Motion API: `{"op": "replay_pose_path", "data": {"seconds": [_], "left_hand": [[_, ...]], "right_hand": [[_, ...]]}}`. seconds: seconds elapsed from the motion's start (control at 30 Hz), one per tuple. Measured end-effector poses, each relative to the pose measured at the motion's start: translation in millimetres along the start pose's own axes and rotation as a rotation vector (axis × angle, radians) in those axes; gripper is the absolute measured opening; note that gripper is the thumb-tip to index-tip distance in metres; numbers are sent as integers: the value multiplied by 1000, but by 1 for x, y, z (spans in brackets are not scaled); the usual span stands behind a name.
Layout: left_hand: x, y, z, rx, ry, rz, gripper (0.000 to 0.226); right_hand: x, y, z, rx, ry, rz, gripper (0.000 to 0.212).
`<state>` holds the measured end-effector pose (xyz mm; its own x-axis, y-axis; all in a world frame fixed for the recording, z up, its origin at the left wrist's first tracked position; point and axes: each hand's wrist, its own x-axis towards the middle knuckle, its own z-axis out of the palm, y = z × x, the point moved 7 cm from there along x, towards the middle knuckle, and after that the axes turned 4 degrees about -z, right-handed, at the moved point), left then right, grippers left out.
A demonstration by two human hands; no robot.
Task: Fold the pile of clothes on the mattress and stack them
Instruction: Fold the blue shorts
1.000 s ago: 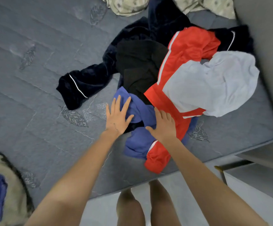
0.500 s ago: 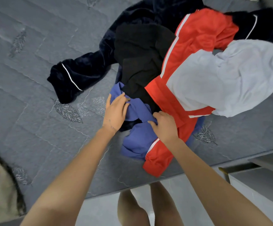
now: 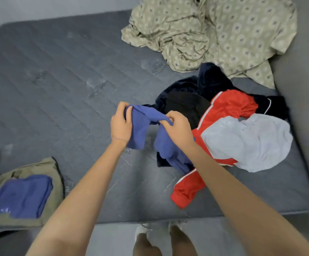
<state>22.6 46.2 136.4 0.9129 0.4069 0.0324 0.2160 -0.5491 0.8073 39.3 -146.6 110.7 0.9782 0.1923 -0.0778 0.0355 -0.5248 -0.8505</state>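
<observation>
A blue garment is lifted off the grey mattress, stretched between both hands. My left hand grips its left end and my right hand pinches a fold further right; its lower part still trails into the pile. The pile at the right holds a red jacket with white stripes, a pale grey garment, a black piece and a dark navy velvet piece. At the lower left lies a folded stack: a blue garment on an olive one.
A crumpled beige patterned sheet covers the mattress's far right corner. A grey wall or headboard runs along the right side. The mattress's near edge is just above my legs and the floor.
Both hands went from lying flat on the pile to gripping the blue garment and have lifted it up and leftward. The view tilted up, showing more of the mattress.
</observation>
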Motion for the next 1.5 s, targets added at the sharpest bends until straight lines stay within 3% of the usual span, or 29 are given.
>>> {"op": "replay_pose_path", "data": {"seconds": [0.23,0.5,0.7,0.87,0.93,1.07,1.2,1.37,1.5], "left_hand": [[8,50,-151,-50,148,107,17],[30,23,-296,-113,237,131,15],[37,-17,-358,-177,-23,143,12],[29,-34,-347,-201,-507,118,51],[32,-43,-342,-184,-534,116,56],[46,-62,-346,-245,-415,83,28],[56,-74,-352,-385,-333,-29,7],[71,-79,-360,-574,-308,-141,9],[77,-81,-362,-601,-373,-143,22]], "right_hand": [[5,-156,-3,45,-58,-112,29],[-4,-302,57,74,-1,-243,26],[-4,-360,113,103,129,-144,28],[-3,-385,154,195,230,-56,30],[-8,-385,170,213,217,-38,27],[-18,-363,192,341,163,18,5],[-36,-324,206,366,99,138,48],[-59,-269,239,349,-94,331,95],[-59,-246,259,502,-137,475,105]]}}
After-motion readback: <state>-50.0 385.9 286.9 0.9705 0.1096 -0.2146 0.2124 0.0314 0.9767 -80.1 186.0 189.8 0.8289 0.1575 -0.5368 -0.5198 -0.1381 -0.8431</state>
